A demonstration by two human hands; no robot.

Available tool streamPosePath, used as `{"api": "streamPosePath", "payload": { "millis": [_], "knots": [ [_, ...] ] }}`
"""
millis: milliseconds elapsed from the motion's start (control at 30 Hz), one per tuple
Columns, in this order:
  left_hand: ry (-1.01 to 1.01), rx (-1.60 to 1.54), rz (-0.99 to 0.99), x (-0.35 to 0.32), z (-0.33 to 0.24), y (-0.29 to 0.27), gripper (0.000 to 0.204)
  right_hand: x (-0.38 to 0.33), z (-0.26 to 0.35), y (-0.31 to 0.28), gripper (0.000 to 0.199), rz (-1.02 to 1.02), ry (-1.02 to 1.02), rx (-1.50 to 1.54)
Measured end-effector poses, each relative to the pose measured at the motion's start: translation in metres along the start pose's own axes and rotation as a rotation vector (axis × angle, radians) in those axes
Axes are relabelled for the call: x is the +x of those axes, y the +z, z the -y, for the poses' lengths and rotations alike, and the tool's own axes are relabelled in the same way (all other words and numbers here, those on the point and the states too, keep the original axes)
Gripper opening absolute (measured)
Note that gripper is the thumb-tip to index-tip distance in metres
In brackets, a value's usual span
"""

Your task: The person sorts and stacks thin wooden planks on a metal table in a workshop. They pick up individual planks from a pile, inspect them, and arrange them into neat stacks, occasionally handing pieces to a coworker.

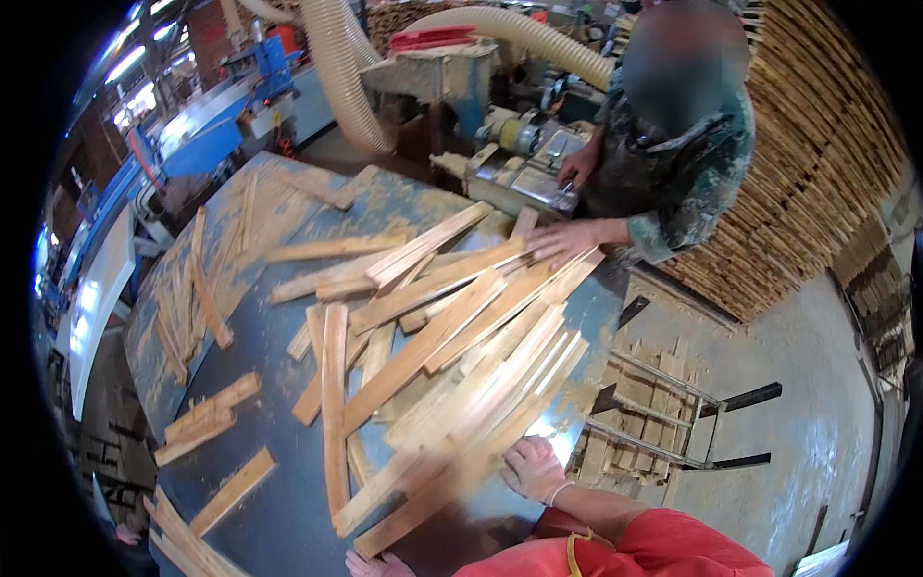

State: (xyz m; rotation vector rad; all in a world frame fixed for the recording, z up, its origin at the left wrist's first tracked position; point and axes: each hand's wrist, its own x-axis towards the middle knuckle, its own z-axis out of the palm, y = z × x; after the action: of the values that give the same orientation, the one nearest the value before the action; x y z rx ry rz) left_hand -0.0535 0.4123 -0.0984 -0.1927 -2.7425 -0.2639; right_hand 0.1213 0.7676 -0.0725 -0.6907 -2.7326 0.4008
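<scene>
A loose pile of pale wooden strips point(423, 375) covers the middle of the grey table. At the lower edge, my left hand point(380, 565) touches the near end of a reddish-brown strip point(409, 519); it is partly cut off by the frame, and its visible fingers lie against the wood, not wrapped round it. My right hand point(535, 469), in a thin pale glove, rests at the table's right edge beside the strips. Its fingers are apart, with nothing seen in them. Motion blur smears the wood between my hands.
Across the table point(279, 423), a co-worker's hand point(577, 238) lies on the strips beside a machine point(524, 178). Short wood pieces point(207, 418) lie at left. A metal rack point(663, 404) with wood stands on the floor at right. Stacked lumber point(808, 144) rises behind.
</scene>
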Motion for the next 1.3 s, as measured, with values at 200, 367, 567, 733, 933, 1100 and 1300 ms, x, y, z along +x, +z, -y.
{"api": "streamPosePath", "payload": {
  "millis": [200, 367, 567, 733, 933, 1100, 1300],
  "knots": [
    [-0.053, 0.034, 0.077, 0.013, -0.020, -0.045, 0.049, 0.005, 0.006, -0.007, 0.039, 0.039, 0.024, -0.013],
    [-0.106, 0.023, 0.334, 0.003, 0.001, -0.020, 0.082, 0.004, 0.005, -0.006, 0.041, 0.008, 0.033, -0.010],
    [-0.039, 0.096, 0.289, -0.008, 0.016, -0.005, 0.066, 0.004, 0.005, -0.001, 0.042, 0.009, 0.031, -0.025],
    [-0.063, 0.091, 0.326, -0.003, 0.006, -0.016, 0.068, 0.003, 0.004, 0.002, 0.042, 0.018, 0.045, -0.019],
    [-0.022, 0.102, 0.301, -0.010, 0.020, 0.000, 0.070, 0.007, 0.008, -0.003, 0.041, 0.033, 0.054, 0.007],
    [0.081, 0.149, 0.254, -0.019, 0.032, 0.005, 0.071, 0.011, 0.012, -0.005, 0.043, 0.005, 0.018, -0.009],
    [0.066, 0.153, 0.307, -0.019, 0.029, 0.001, 0.074, 0.006, 0.011, 0.000, 0.045, 0.010, 0.024, -0.053]
  ]
}}
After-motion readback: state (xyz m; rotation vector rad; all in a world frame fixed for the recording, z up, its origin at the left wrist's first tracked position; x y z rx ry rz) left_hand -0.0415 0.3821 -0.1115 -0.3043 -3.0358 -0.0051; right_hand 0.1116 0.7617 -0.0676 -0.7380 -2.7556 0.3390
